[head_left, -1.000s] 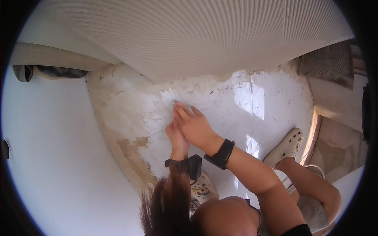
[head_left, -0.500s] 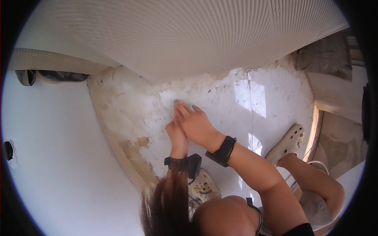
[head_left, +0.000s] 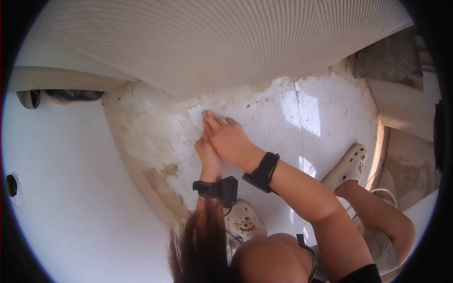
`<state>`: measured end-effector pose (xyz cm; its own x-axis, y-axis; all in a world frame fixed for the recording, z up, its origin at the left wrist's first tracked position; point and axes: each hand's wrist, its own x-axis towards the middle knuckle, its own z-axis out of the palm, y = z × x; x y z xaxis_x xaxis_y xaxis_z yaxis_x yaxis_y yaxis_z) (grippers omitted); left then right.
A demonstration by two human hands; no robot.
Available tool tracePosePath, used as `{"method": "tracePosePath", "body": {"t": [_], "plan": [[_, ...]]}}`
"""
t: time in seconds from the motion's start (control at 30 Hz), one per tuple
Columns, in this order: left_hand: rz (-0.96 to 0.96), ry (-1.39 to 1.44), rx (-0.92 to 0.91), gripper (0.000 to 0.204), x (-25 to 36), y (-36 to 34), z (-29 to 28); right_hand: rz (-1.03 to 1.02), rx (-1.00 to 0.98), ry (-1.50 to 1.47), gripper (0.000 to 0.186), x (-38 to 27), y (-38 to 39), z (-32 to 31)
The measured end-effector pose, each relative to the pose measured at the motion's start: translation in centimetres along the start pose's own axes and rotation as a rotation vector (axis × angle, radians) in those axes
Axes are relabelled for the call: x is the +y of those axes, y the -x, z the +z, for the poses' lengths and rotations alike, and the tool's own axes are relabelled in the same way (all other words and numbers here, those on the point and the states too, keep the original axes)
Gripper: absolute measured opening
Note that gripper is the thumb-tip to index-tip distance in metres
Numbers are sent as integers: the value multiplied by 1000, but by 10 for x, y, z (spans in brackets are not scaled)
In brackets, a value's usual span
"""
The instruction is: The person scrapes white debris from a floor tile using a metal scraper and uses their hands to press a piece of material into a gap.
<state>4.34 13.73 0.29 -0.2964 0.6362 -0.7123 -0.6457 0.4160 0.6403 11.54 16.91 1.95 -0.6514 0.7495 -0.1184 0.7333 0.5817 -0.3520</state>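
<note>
My right hand lies over my left hand, with their fingertips pressed together round a small grey metal blade, partly hidden. Both hands grip it against the white, stained floor, beside a small clean pale patch. Much of my left hand is covered by my right. Each wrist carries a black strapped device, and my hair hangs over my left forearm.
A large ridged tan slab overhangs the floor. A white panel is at left, with dark shoes beyond it. My clog-shod feet are near me. A ridged dark board and ledge are at right.
Both hands, still together on the blade, have moved slightly up and left on the floor, toward the pale patch. The view has shifted a little.
</note>
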Motion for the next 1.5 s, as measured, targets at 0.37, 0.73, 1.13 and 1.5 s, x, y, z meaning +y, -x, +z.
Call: {"method": "tracePosePath", "body": {"t": [0.37,0.73,1.13,1.5], "plan": [[-77,-18,5,43,-29,18,-21,9,-21,6,40,-10,39,13],[-73,-32,-24,42,-7,-27,-3,61,78,-66,40,13,-13,6],[-52,-22,16,42,-33,13,-17,-33,39,-16,40,3,29,11],[-76,-112,-2,43,-23,-2,-10,21,5,38,41,7,20,17]]}}
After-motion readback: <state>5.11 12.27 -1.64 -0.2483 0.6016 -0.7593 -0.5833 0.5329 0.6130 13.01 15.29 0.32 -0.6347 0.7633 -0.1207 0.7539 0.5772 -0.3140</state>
